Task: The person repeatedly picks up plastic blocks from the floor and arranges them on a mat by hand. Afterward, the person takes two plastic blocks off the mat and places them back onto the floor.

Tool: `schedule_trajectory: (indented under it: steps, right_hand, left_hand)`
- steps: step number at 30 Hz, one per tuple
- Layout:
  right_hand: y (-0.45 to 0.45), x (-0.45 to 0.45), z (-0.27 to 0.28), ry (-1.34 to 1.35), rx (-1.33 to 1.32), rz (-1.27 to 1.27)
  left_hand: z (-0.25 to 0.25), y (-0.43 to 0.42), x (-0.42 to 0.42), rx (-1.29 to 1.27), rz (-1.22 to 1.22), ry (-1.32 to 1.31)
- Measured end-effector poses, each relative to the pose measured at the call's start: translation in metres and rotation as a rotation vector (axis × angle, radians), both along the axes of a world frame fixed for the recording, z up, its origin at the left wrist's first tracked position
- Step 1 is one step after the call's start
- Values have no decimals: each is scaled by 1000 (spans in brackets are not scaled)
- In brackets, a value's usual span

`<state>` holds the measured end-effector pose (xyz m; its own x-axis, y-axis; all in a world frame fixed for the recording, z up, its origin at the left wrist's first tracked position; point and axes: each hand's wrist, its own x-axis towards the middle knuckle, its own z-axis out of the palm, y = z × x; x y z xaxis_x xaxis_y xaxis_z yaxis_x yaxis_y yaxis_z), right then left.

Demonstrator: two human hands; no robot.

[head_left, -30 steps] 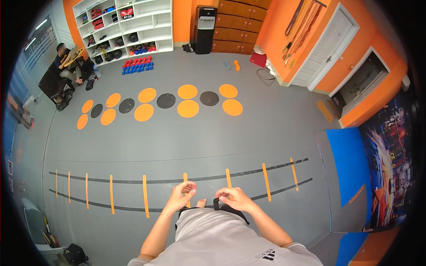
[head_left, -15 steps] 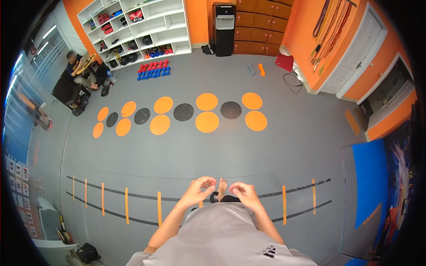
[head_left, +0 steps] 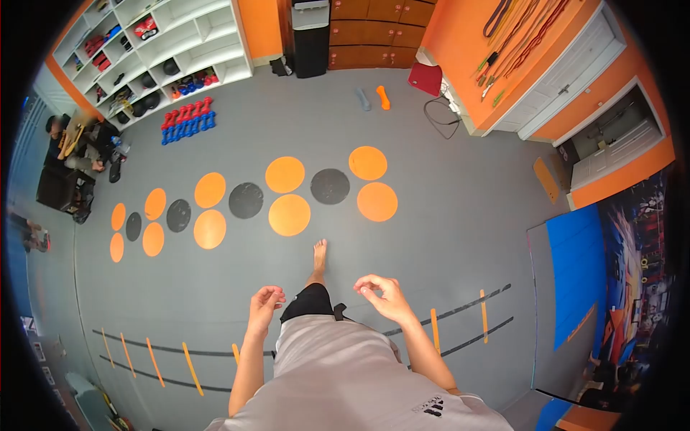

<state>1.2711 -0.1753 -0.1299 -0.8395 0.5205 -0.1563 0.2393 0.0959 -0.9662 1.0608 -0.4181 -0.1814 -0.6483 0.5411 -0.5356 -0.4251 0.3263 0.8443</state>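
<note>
My left hand (head_left: 266,307) is held in the air left of my waist, its fingers loosely curled and apart, with nothing in it. To the right of my waist, my right hand (head_left: 382,296) hangs in the air, also empty with bent fingers. Between them a bare foot (head_left: 320,253) is stretched forward over the grey floor (head_left: 445,208). Ahead of it lie orange discs (head_left: 290,215) and black discs (head_left: 330,187) in rows. The ladder marking (head_left: 190,368) of black lines and orange bars runs beneath my body, which hides its middle.
White shelves (head_left: 180,43) stand at the back left, with dumbbells (head_left: 188,122) on the floor before them. A seated person (head_left: 72,144) is at the far left. A black dispenser (head_left: 310,43) stands at the back, a cable (head_left: 440,118) lies near the right wall, and blue mats (head_left: 575,266) are at right.
The foot now reaches forward past the ladder marking, toward the discs. My hands have moved farther apart. The view has shifted, bringing the discs nearer.
</note>
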Motion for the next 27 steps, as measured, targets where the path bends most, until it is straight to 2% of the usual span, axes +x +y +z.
schedule_trajectory:
  steps: [4, 7, 11, 12, 15, 19, 23, 24, 27]
  right_hand:
    - [90, -42, -4, -75, -39, -135]
    - [152, -76, 18, 26, -111, -344]
    - [238, -97, 17, 26, 14, -625]
    - [257, -104, 12, 163, -32, -717]
    - [344, -112, -5, 171, -120, -866]
    - [460, -138, -29, 281, -77, -920]
    - [595, -156, -40, 212, -6, -845]
    - [630, -167, -30, 216, -5, -825]
    - [726, -202, -13, 214, -27, -697]
  left_hand:
    - [7, 117, -88, 3, -63, 82]
    - [27, 219, -155, 104, -33, 142]
    - [41, 370, -226, 222, -193, 309]
    - [56, 408, -235, 255, -234, 298]
    - [69, 540, -256, 333, -353, 367]
    - [34, 653, -260, 401, -333, 362]
    - [-19, 731, -254, 283, -132, 230]
    - [-17, 748, -250, 271, -66, 191]
    - [-10, 796, -254, 284, 12, 294]
